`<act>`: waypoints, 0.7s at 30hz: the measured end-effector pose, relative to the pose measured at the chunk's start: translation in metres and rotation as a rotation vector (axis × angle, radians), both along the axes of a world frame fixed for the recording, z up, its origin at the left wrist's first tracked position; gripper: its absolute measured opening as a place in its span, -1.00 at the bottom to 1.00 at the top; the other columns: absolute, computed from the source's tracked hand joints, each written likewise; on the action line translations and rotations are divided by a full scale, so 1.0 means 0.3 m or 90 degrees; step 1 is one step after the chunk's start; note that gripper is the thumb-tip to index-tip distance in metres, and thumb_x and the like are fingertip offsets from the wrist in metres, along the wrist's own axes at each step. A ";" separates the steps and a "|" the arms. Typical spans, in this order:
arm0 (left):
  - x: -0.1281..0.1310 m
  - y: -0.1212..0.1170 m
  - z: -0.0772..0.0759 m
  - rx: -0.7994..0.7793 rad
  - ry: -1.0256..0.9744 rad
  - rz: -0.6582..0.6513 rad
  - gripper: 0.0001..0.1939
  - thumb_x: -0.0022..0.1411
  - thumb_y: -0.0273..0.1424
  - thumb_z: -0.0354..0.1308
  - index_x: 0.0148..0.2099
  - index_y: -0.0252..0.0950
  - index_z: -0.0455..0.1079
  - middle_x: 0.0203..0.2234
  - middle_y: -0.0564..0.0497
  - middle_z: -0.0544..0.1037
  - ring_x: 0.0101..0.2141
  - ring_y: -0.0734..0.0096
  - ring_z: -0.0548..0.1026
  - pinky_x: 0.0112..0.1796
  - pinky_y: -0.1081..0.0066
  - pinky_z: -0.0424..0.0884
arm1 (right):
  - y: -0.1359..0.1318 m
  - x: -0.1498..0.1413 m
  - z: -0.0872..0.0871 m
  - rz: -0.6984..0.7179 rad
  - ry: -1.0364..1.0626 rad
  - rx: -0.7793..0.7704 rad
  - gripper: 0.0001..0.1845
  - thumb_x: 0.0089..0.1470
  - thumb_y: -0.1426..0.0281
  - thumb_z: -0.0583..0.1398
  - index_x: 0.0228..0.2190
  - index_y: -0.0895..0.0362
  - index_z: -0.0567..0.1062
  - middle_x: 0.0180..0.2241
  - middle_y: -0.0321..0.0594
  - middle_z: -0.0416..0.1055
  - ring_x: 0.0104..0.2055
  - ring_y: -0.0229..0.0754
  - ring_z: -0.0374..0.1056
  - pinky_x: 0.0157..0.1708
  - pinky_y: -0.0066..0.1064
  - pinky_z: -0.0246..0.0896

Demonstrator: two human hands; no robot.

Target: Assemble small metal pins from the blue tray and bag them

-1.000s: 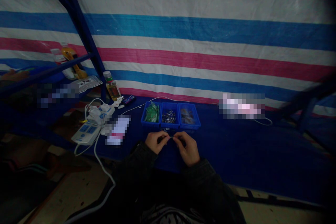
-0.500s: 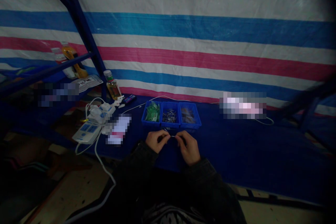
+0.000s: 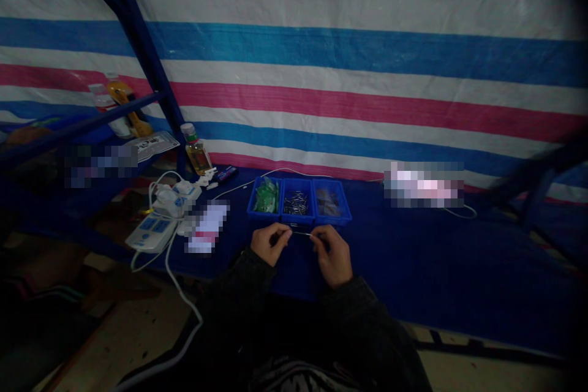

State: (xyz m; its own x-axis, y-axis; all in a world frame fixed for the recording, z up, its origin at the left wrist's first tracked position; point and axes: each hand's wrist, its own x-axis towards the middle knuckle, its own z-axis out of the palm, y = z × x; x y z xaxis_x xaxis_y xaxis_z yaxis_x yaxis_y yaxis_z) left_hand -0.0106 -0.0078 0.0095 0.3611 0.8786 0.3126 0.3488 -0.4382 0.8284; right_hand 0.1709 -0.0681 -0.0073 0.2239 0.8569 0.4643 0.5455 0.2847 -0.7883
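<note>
A thin, pale rod (image 3: 302,233) stretches between my two hands in front of the bins; its exact kind is too small to make out. My left hand (image 3: 270,244) pinches one end between thumb and fingertips. At the other end, the fingertips of my right hand (image 3: 334,257) are closed on it. Just beyond stand three joined blue bins. The left bin (image 3: 264,216) contains green plastic pieces (image 3: 266,196), the middle one small shiny metal pieces (image 3: 296,203), and the right one translucent brownish pieces (image 3: 327,200). A small dark slender piece (image 3: 293,225) shows in front of the middle bin.
Left on the blue table (image 3: 413,257) are a blurred phone-like rectangle (image 3: 209,226), a white power strip (image 3: 151,233) with cables, and a bottle (image 3: 197,150). A blurred bright object (image 3: 422,185) lies at right. A blue metal frame (image 3: 147,61) stands before the striped sheet (image 3: 344,98).
My hands have moved slightly apart, the left one leftward. More of the thin rod shows between them. The bins and the things around them look unchanged.
</note>
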 end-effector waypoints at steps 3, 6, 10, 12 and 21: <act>-0.003 0.005 -0.002 -0.001 -0.008 0.018 -0.75 0.29 -0.24 0.12 -0.25 -0.31 0.51 -0.61 0.06 0.53 -0.58 0.52 0.45 -0.49 0.55 0.31 | 0.033 0.017 0.022 -0.070 -0.022 0.030 -0.86 0.24 0.35 0.10 -0.33 0.09 0.44 -0.41 -0.25 0.41 -0.39 -0.20 0.33 -0.32 -0.36 0.22; -0.003 0.008 -0.002 -0.001 -0.011 0.018 -0.75 0.29 -0.25 0.12 -0.27 -0.31 0.50 -0.61 0.06 0.53 -0.59 0.53 0.44 -0.49 0.55 0.31 | 0.096 0.023 0.056 -0.132 -0.032 0.057 -0.81 0.24 0.28 0.11 -0.31 0.11 0.47 -0.35 -0.18 0.46 -0.33 -0.16 0.36 -0.28 -0.33 0.24; -0.002 0.009 -0.002 -0.003 -0.012 0.026 -0.74 0.29 -0.23 0.12 -0.27 -0.31 0.50 -0.63 0.07 0.52 -0.60 0.53 0.43 -0.51 0.56 0.30 | 0.158 0.002 0.070 -0.134 -0.073 0.037 -0.72 0.23 0.24 0.13 -0.13 0.12 0.51 -0.33 -0.17 0.51 -0.38 -0.16 0.38 -0.30 -0.34 0.26; -0.002 0.009 -0.002 -0.002 -0.015 0.033 -0.73 0.29 -0.22 0.11 -0.27 -0.32 0.50 -0.63 0.07 0.51 -0.61 0.53 0.42 -0.51 0.56 0.29 | 0.151 -0.016 0.055 -0.116 -0.096 0.036 -0.72 0.24 0.27 0.12 -0.12 0.11 0.51 -0.31 -0.16 0.51 -0.33 -0.15 0.40 -0.26 -0.34 0.26; -0.010 -0.001 0.008 -0.007 -0.020 0.057 -0.75 0.31 -0.24 0.09 -0.24 -0.31 0.49 -0.61 0.07 0.49 -0.58 0.52 0.42 -0.48 0.55 0.30 | 0.066 -0.044 -0.029 -0.048 -0.229 -0.051 -0.91 0.18 0.37 0.17 -0.29 0.05 0.50 -0.37 -0.27 0.43 -0.41 -0.23 0.35 -0.43 -0.43 0.12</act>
State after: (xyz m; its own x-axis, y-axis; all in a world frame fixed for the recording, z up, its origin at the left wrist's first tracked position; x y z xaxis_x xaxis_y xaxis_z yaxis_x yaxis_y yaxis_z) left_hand -0.0137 -0.0081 0.0120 0.2705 0.9104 0.3131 0.3595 -0.3972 0.8444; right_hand 0.1576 -0.0483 -0.0159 0.1221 0.8810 0.4571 0.8083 0.1790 -0.5609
